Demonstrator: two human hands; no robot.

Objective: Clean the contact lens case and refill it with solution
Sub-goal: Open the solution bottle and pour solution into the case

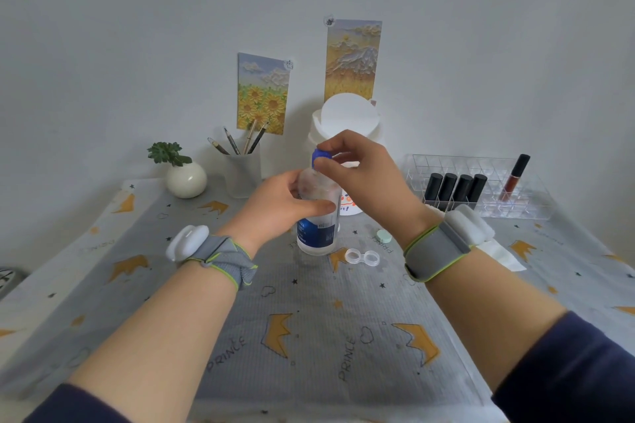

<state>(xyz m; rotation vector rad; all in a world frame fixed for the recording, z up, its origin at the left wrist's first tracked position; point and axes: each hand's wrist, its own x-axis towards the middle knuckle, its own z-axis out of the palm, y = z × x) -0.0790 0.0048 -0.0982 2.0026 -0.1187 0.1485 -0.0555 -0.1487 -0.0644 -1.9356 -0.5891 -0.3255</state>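
Left hand (pixel 285 206) wrapped round the clear plastic solution bottle with the dark blue label (pixel 318 223), fingers clamped on its body, bottle upright on the crown-printed grey cloth of the worktop (pixel 309 336). Right hand (pixel 360 175) above, fingers pinched shut on the blue cap (pixel 321 156) — opening or closing, cannot tell which. Best done with the bottle kept vertical and gripped firmly but not squeezed, so that nothing spurts once the cap comes free; twist from the fingertips only.

Clear twin-well contact lens case (pixel 362 257) open on the cloth just right of the bottle's base, one mint-green lid (pixel 383 236) lying near it — both close under the right wrist, easy to knock. White tissue (pixel 501 254) further right. Behind: white lidded bin (pixel 347 124), clear organiser with black lipsticks (pixel 457 187), frosted pencil cup (pixel 242 172), round white plant pot (pixel 186 180), all well apart from the work.
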